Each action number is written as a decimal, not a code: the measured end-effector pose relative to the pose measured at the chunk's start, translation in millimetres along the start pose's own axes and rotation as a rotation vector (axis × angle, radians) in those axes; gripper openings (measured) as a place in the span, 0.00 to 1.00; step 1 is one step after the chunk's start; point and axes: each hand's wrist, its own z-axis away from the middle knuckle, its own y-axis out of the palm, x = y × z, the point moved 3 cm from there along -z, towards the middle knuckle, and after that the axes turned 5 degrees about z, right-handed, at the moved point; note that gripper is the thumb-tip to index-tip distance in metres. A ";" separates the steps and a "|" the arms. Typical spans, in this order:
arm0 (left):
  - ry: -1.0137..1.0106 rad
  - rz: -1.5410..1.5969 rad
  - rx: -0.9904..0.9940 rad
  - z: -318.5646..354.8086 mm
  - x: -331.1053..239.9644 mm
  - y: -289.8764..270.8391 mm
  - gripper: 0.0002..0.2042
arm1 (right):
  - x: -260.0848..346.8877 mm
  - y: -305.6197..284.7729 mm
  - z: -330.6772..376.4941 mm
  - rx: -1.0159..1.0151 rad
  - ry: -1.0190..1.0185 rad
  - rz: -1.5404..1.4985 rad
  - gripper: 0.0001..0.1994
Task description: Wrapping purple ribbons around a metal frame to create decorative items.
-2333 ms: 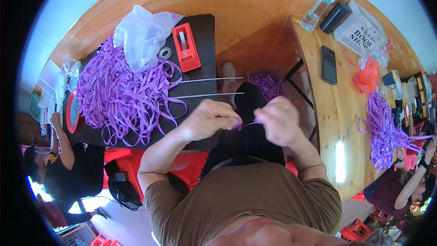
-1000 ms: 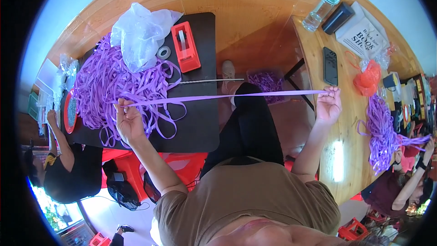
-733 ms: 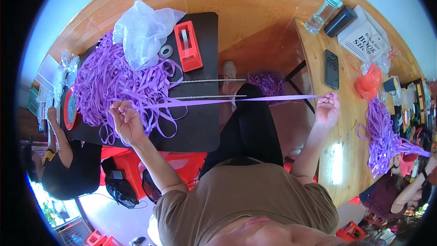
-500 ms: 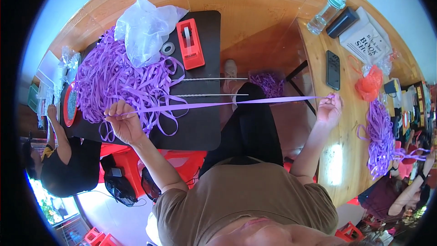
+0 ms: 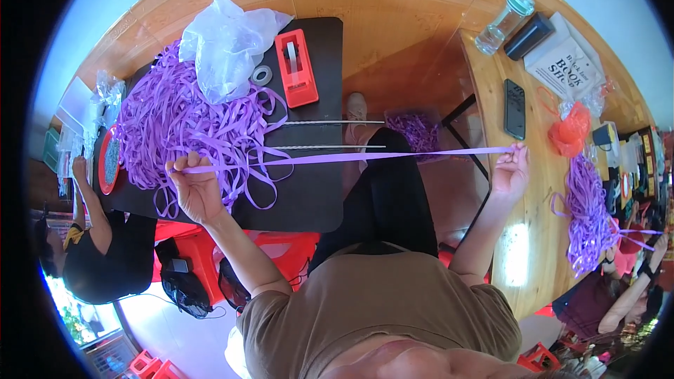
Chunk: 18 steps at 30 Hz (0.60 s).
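Note:
A purple ribbon (image 5: 365,157) is stretched nearly level between my two hands, across the gap between the tables. At its left end, my left hand (image 5: 196,186) pinches it in front of a large heap of purple ribbons (image 5: 175,109) on the dark table (image 5: 309,196). My right hand (image 5: 510,172) pinches the other end near the left edge of the wooden table (image 5: 540,217). Two thin twisted metal rods (image 5: 337,147) stick out from the dark table just beyond the stretched ribbon.
On the dark table are a red tape dispenser (image 5: 297,74), a tape roll (image 5: 261,75) and a clear plastic bag (image 5: 225,49). A phone (image 5: 514,109), a bottle (image 5: 502,24) and another ribbon bundle (image 5: 586,217) lie on the wooden table. People sit at both sides.
The left hand has shifted slightly right, with the ribbon now lying flat over its fingers. The right hand has moved a touch right, and the ribbon is still taut between them.

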 end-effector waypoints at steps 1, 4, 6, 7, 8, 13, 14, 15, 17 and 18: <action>-0.005 -0.050 0.007 0.7 -1.1 -1.0 0.08 | 1.1 -2.4 -1.5 -0.001 0.000 0.001 0.06; 0.008 -0.095 -0.021 2.2 -3.6 -4.2 0.08 | -4.4 -1.0 -3.7 0.120 0.153 -0.146 0.08; -0.005 -0.063 -0.022 1.2 -3.5 -5.1 0.08 | -6.9 -1.4 -2.0 0.118 0.168 -0.146 0.07; -0.019 -0.030 -0.021 0.9 -3.3 -5.4 0.08 | -7.2 -2.5 -2.4 0.118 0.169 -0.146 0.07; -0.019 -0.032 -0.021 1.3 -3.7 -5.8 0.08 | -7.6 -3.9 -3.2 0.134 0.178 -0.150 0.07; 0.017 -0.033 -0.044 3.0 -5.5 -5.7 0.07 | -9.4 -7.4 -5.1 0.141 0.179 -0.140 0.07; 0.014 -0.032 -0.043 2.7 -6.4 -6.5 0.07 | -9.9 -7.6 -5.4 0.139 0.182 -0.149 0.07; 0.006 -0.017 -0.038 2.1 -7.7 -7.2 0.07 | -10.5 -6.3 -5.0 0.137 0.186 -0.158 0.07; -0.004 -0.002 -0.033 2.5 -7.5 -8.0 0.07 | -11.3 -4.6 -3.1 0.125 0.177 -0.151 0.07; 0.007 -0.007 -0.039 2.4 -6.4 -7.1 0.07 | -10.6 -4.1 -2.4 0.117 0.166 -0.146 0.07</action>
